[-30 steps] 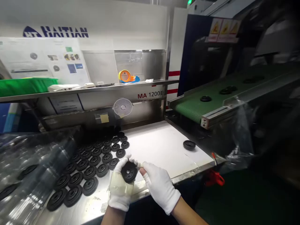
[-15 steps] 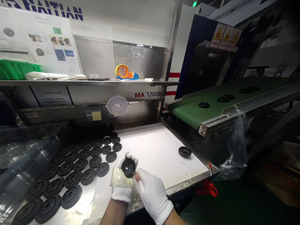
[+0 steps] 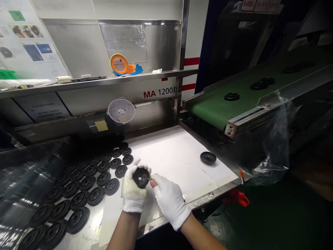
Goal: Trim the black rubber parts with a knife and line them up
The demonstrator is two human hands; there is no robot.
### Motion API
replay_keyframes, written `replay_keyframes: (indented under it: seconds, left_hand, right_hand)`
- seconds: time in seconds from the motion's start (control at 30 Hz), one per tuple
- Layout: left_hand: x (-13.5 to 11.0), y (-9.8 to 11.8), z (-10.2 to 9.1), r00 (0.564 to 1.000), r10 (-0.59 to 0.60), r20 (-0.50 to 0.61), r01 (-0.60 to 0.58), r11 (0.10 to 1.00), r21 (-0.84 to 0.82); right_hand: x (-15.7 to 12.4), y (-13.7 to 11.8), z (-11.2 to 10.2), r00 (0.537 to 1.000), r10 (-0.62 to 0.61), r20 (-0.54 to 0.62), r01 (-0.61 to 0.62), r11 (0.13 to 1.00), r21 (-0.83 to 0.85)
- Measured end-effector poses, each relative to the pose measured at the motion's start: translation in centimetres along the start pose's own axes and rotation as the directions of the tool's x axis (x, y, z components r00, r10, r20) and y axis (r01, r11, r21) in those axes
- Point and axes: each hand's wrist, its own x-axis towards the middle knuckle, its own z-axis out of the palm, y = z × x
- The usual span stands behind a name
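Black molded disc (image 3: 141, 177), center hole facing up, sits in the L hand (image 3: 132, 189), held above the white board's near edge, not resting on it. L hand's clenched round the disc, gloved fingers (image 3: 136, 166) wrapped up over the rim; white cotton glove w/ yellowish see-through tape over the back. R hand (image 3: 170, 201), same white glove, is right by the disc's edge, thumb & index pinched on a thin pale bit (image 3: 150, 177), too small to tell what it is.

Next to the L hand, rows of ribbed black discs (image 3: 103, 178) lie flat on the steel table (image 3: 88, 236), close-packed, not stacked. Further left, a see-through plastic sheet (image 3: 26, 180) lies over more of the same. White board (image 3: 177, 156) sits on the table, one lone black disc (image 3: 208, 158) on it, well right of the hands, near the edge by the conveyor.

Green conveyor belt (image 3: 215, 111) runs off to the right w/ black discs (image 3: 231, 96) spaced along it; see-through plastic bag (image 3: 275, 146) hangs below its end. Red clip (image 3: 236, 197) hangs under the table's edge.

Back wall: machine panel marked MA 1200 (image 3: 158, 92), small white fan (image 3: 121, 111) below it, steel shelf (image 3: 99, 82) above w/ an orange tape roll (image 3: 119, 64) on it.
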Motion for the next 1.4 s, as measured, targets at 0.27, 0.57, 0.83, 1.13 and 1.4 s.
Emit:
replay_keyframes:
  seconds: [0.27, 0.57, 0.83, 1.13, 1.4]
  left_hand:
    - [-0.3, 1.3, -1.4, 0.988, 0.12, -0.093, -0.126, 0.99, -0.068]
    - [-0.3, 3.1, -3.1, 0.999, -0.033, 0.012, 0.033, 0.999, -0.017]
    - [0.6, 3.0, -2.9, 0.999, -0.009, -0.049, 0.004, 0.996, -0.092]
    - [1.4, 2.2, -3.9, 0.994, 0.072, -0.083, -0.08, 0.992, -0.1]
    - [1.0, 3.0, -4.4, 0.998, -0.061, -0.019, 0.06, 0.996, -0.072]
  right_hand:
    - [-0.9, -3.1, 2.3, 0.999, -0.037, 0.004, 0.037, 0.997, -0.072]
    - [-0.4, -3.8, 2.7, 0.996, -0.087, 0.016, 0.088, 0.994, -0.061]
    - [0.2, -3.2, 3.2, 0.999, -0.03, 0.043, 0.035, 0.993, -0.116]
    - [-0.5, -4.4, 4.0, 0.996, -0.025, 0.09, 0.035, 0.993, -0.111]
    - [-0.3, -3.6, 3.7, 0.997, 0.005, 0.078, 0.005, 0.992, -0.127]
